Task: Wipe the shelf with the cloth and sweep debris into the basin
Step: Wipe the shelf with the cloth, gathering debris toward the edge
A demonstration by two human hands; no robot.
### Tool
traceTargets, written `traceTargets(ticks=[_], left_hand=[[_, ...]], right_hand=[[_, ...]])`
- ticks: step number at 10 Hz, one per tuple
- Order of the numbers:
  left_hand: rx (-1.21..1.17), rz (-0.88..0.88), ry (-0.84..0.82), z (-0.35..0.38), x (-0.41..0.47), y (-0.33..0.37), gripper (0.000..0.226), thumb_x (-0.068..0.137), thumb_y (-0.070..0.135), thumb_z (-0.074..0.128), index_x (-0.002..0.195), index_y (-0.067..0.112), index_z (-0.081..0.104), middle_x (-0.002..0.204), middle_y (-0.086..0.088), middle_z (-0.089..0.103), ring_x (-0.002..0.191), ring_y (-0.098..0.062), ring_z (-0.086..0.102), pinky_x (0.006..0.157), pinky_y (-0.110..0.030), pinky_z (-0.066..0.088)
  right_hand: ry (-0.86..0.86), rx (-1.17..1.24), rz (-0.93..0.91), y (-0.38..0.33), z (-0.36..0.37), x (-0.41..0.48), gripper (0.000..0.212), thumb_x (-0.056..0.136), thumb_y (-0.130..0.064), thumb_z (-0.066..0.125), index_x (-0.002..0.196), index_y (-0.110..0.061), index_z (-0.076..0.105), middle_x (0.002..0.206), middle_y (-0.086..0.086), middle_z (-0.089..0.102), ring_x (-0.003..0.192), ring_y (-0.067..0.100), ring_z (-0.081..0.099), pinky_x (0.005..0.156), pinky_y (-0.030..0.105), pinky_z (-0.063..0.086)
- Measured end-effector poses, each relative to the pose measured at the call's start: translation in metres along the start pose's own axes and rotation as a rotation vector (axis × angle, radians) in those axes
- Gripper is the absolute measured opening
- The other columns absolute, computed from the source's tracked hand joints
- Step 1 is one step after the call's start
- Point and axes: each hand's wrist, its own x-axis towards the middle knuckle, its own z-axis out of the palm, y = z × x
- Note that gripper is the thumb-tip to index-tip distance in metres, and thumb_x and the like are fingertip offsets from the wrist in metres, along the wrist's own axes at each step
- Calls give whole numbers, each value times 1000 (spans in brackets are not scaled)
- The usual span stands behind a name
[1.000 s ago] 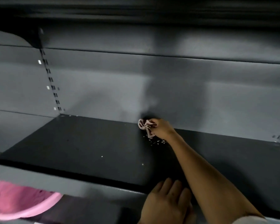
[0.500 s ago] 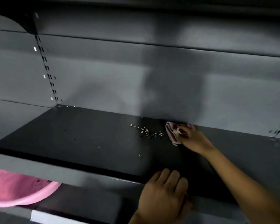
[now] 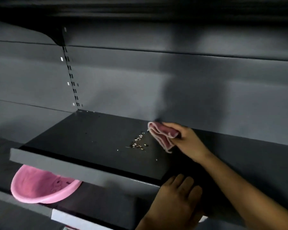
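Most debris (image 3: 138, 143) has shifted forward on the shelf (image 3: 90, 138); the right hand (image 3: 188, 140), fingers pinching the cloth (image 3: 161, 136), sits just right of it, seemingly set to sweep it toward the basin (image 3: 40, 188) below-left. The left hand (image 3: 176, 201) lies flat, fingers straight.

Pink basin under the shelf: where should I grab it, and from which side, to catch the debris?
Grip the pink basin by its near rim, coming from the front, below the shelf lip. Its far side is hidden behind that lip; the near rim curves out, exposed, and looks thin enough to pinch.
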Motion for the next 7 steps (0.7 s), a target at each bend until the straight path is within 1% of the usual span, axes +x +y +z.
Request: traceTargets(ticks=[1, 2, 3, 4, 5, 6, 7], left_hand=[[-62, -30, 48, -2, -18, -7, 20, 72, 24, 58, 90, 15, 57, 82, -7, 61, 71, -23, 52, 65, -26, 46], [-104, -78, 61, -8, -30, -11, 33, 73, 17, 59, 106, 17, 60, 101, -6, 65, 89, -22, 57, 77, -25, 48], [-154, -94, 106, -8, -30, -8, 28, 75, 11, 58, 102, 12, 67, 98, -8, 66, 89, -24, 60, 81, -25, 50], [-111, -16, -65, -9, -38, -17, 24, 94, 19, 45, 100, 20, 68, 101, 0, 63, 93, -13, 60, 83, -19, 49], [37, -56, -278, -25, -40, -21, 32, 99, 30, 27, 112, 35, 57, 110, 15, 49, 99, 3, 48, 84, -7, 44], [-86, -100, -127, -18, -40, -9, 24, 99, 25, 45, 116, 20, 62, 112, 2, 61, 108, -10, 58, 94, -18, 46], [-126, -172, -112, -17, -47, -8, 24, 102, 28, 41, 115, 25, 61, 116, 10, 56, 105, -3, 58, 93, -14, 45]], right_hand=[[-163, -52, -84, -1, -42, -44, 42, 78, -21, 67, 110, -48, 60, 118, -28, 62, 115, -4, 56, 103, 19, 43], [-376, -128, -209, 6, -38, -84, 28, 80, -34, 60, 106, -42, 66, 126, -31, 54, 119, -5, 53, 102, 11, 38], [-451, -161, -250, 13, -17, -86, 30, 78, -8, 53, 99, -16, 73, 124, -15, 61, 118, -2, 56, 104, 12, 37], [-515, -152, -234, 4, 3, -62, 49, 69, -7, 39, 107, -10, 70, 124, -7, 62, 123, -4, 50, 107, 13, 33], [-529, -260, -290, 3, 26, -28, 49, 74, 2, 42, 115, -11, 66, 132, -4, 57, 127, -6, 39, 110, 11, 27], [-475, -354, -345, 3, 36, 10, 54, 75, 17, 48, 119, -12, 63, 135, -1, 55, 127, -1, 42, 112, 20, 29], [-275, -354, -336, -3, 31, 31, 55, 72, 17, 50, 117, -13, 64, 130, 1, 60, 124, 1, 45, 111, 29, 34]])
